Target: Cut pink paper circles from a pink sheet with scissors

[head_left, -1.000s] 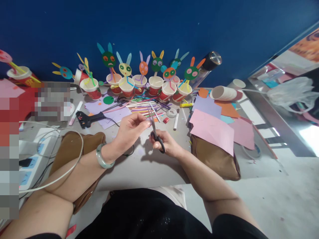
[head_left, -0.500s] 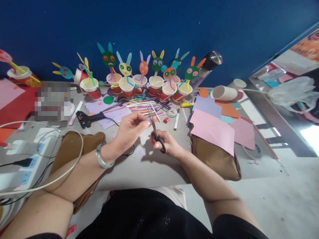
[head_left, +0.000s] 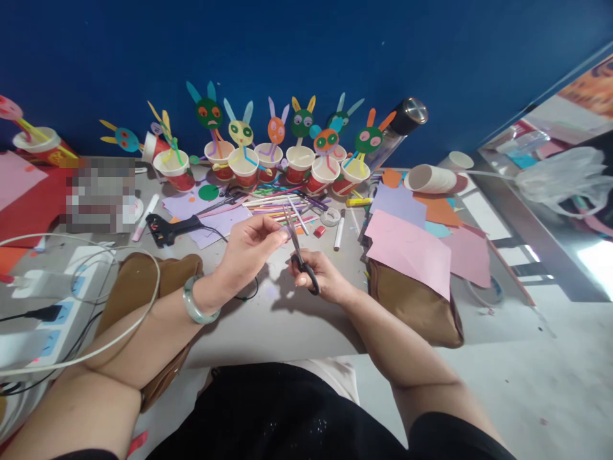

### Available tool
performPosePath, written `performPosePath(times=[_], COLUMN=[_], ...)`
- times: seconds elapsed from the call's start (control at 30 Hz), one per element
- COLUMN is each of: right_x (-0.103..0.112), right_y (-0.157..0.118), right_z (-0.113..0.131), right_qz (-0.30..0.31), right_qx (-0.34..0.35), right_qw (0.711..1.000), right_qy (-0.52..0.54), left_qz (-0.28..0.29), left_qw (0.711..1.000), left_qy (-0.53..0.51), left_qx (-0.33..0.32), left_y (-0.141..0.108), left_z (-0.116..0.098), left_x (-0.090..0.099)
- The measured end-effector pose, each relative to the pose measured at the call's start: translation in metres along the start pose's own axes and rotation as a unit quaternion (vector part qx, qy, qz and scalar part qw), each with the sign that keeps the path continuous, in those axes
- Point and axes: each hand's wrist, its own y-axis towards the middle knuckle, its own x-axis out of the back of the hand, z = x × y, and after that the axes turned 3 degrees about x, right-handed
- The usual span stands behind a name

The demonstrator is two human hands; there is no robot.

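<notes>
My right hand point(head_left: 318, 275) grips a pair of scissors point(head_left: 304, 265) by its black handles, the blades pointing up and slightly left. Just left of the blades, my left hand point(head_left: 256, 249) is closed in a pinch, thumb against forefinger. What sits in that pinch is too small to make out. Both hands are above the table in front of my body. Behind them lies a spread of coloured sticks point(head_left: 272, 206), with a marker point(head_left: 339, 231) and a small red piece point(head_left: 319, 232) nearby.
Paper cups point(head_left: 243, 167) with paper animal faces line the blue wall. A black glue gun point(head_left: 173, 229) lies left. Pink paper point(head_left: 409, 246) covers a brown pouch point(head_left: 416, 306) at right. A power strip point(head_left: 71, 306) with looping cables is at far left. A bottle point(head_left: 397, 131) leans behind.
Almost nothing differs. Both hands and the scissors hold nearly the same place, with at most a slight shift of the blades.
</notes>
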Motion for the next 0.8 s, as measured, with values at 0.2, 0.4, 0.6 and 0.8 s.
performPosePath(times=[0.2,0.4,0.6,0.8], right_x=[0.0006,0.0003,0.0008,0.0], right_y=[-0.0003,-0.0005,-0.0009,-0.0009], right_z=[-0.0002,0.0,-0.0012,-0.0007], right_qz=[-0.002,0.001,0.001,-0.001], right_qx=[-0.001,-0.006,-0.003,-0.009], right_qw=[1.0,1.0,1.0,1.0], right_qy=[-0.003,-0.004,-0.005,0.005], left_qz=[0.0,-0.001,-0.007,0.003], left_qw=[1.0,1.0,1.0,1.0], left_qy=[-0.001,-0.005,-0.003,0.002], left_qx=[-0.006,-0.005,-0.01,-0.008], left_y=[0.0008,0.0006,0.0009,0.0006], left_z=[-0.0007,-0.0009,-0.0014,-0.0006], left_x=[0.0004,0.0005,0.0008,0.0017])
